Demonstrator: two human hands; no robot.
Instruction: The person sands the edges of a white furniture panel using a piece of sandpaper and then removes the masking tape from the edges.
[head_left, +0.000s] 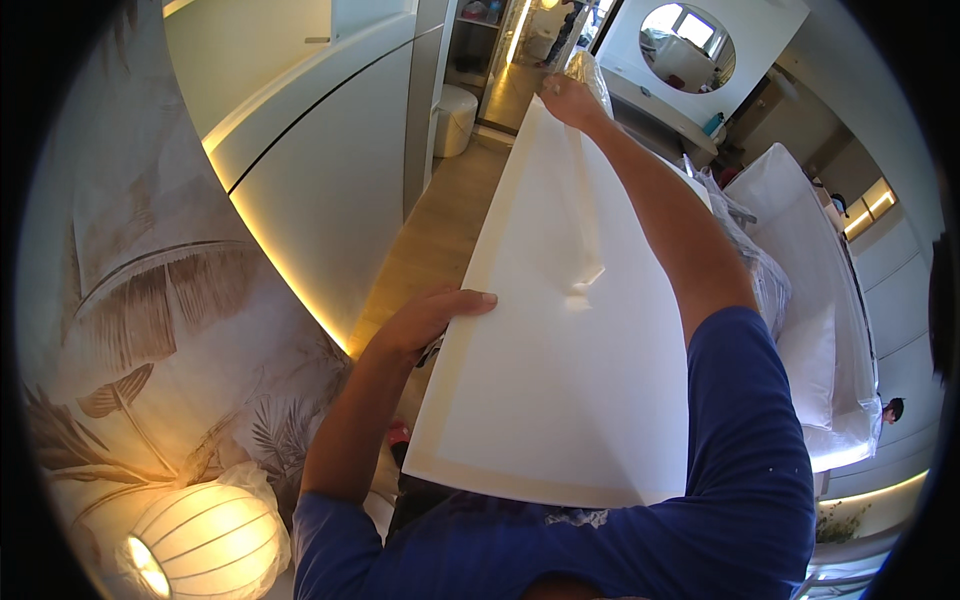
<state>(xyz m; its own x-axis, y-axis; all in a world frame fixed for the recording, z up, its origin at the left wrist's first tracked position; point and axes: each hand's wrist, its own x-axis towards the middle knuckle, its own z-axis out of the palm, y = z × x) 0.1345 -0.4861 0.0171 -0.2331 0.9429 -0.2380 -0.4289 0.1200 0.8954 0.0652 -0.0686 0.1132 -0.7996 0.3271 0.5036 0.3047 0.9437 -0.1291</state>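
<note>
A large white panel (560, 380) with pale yellowish strips along its edges stretches away from my body, its near edge against my blue shirt. My left hand (440, 315) grips its left edge, thumb flat on the top face and the other fingers hidden beneath. At the panel's far end, my right hand (568, 100) is closed at the corner, the arm reaching across the right side. A strip with a bent end (592, 250) runs down the face from near that hand. Clear plastic wrap (588, 72) shows just beyond my right hand.
On the left are a glowing round lantern (210, 540), a mural wall (150, 280) and a white wall panel (330, 190) lit along its base. A white bin (456, 120) stands ahead. Plastic-wrapped furniture (810, 300) occupies the right, near a round mirror (687, 48).
</note>
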